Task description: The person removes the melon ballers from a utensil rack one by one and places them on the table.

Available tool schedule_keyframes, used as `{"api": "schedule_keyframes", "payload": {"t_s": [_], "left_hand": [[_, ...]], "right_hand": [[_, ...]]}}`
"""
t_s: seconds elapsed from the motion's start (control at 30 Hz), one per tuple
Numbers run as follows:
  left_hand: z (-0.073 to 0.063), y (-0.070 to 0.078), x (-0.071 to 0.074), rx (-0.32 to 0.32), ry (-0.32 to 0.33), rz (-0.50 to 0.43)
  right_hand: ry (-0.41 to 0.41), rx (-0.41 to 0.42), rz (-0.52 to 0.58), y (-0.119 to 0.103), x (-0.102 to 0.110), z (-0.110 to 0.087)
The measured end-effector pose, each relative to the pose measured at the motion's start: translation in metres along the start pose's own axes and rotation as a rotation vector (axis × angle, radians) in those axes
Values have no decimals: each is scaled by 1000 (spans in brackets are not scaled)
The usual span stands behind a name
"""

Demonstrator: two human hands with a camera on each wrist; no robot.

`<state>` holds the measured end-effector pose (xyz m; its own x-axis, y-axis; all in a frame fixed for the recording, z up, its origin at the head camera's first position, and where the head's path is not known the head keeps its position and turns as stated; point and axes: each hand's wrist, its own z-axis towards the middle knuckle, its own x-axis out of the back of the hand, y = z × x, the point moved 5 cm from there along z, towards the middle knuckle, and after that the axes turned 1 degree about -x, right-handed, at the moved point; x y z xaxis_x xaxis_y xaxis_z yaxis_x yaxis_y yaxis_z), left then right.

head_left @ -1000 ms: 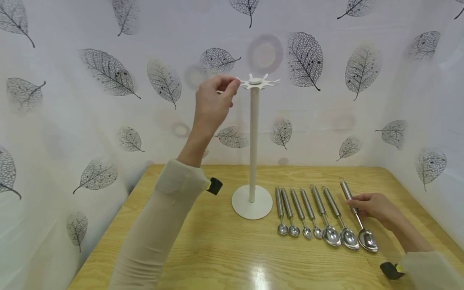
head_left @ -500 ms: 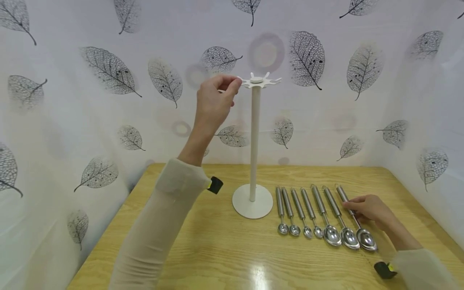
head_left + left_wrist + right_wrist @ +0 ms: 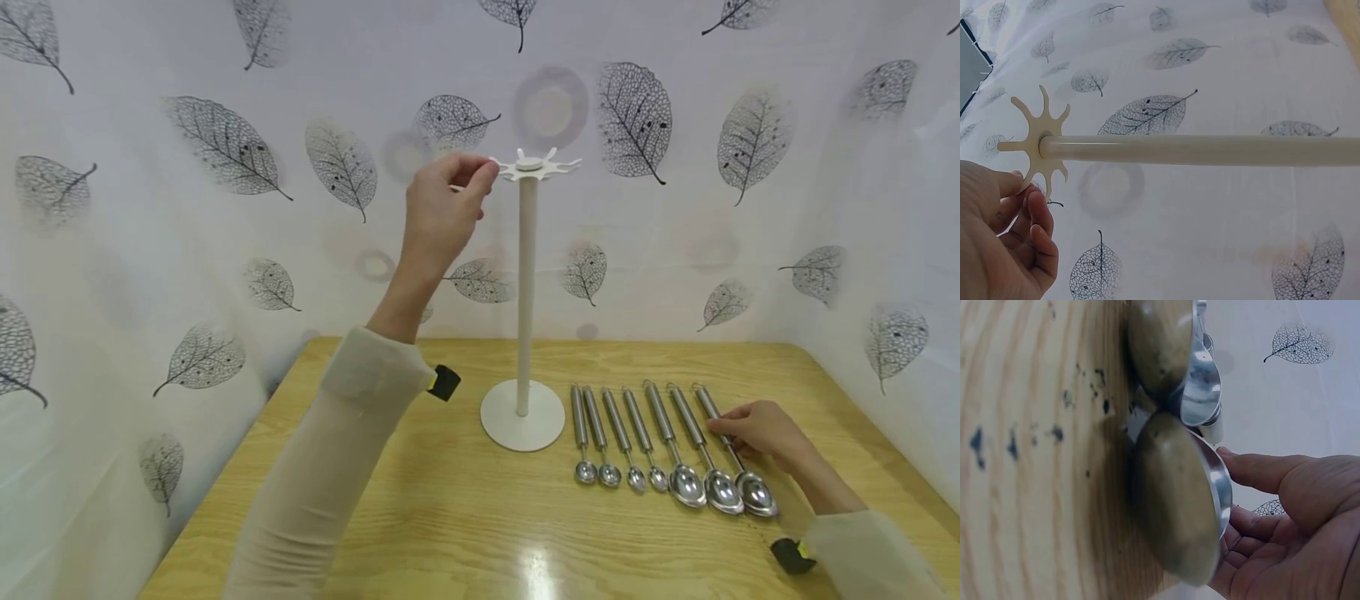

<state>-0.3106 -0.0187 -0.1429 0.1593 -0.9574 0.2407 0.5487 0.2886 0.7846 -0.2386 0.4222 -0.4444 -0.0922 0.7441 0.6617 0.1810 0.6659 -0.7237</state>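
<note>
A white upright stand (image 3: 527, 292) carries a wheel of curved hooks (image 3: 531, 169) at its top. My left hand (image 3: 444, 204) pinches one of these hooks between thumb and fingers; the left wrist view shows the hook's tip (image 3: 1026, 181) in the pinch. Low on the right, my right hand (image 3: 768, 433) holds the rightmost steel spoon (image 3: 756, 493) by its ribbed handle, thumb on the near side. In the right wrist view that spoon's bowl (image 3: 1175, 500) hides most of the grip. Its bowl lies right beside the neighbouring spoon (image 3: 723, 492).
Several more steel spoons (image 3: 632, 423) lie side by side, bowls toward me, between the stand's round base (image 3: 522, 433) and my right hand. The wooden table (image 3: 450, 517) ends at a leaf-printed curtain (image 3: 480, 75) behind and at both sides.
My right hand has shifted left with the spoon, bringing its handle closer to and in line with the others. My left hand keeps its pinch on the hook.
</note>
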Motion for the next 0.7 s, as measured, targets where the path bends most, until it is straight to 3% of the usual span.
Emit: {"api": "schedule_keyframes", "payload": {"t_s": [0.47,0.7], "left_hand": [[-1,-3,1,5,-8,-17],[-8,-9,11,-26,65,-26]], "right_hand": [[33,17,-81,0,0,-2],[18,42,-144,-5,8,-10]]}}
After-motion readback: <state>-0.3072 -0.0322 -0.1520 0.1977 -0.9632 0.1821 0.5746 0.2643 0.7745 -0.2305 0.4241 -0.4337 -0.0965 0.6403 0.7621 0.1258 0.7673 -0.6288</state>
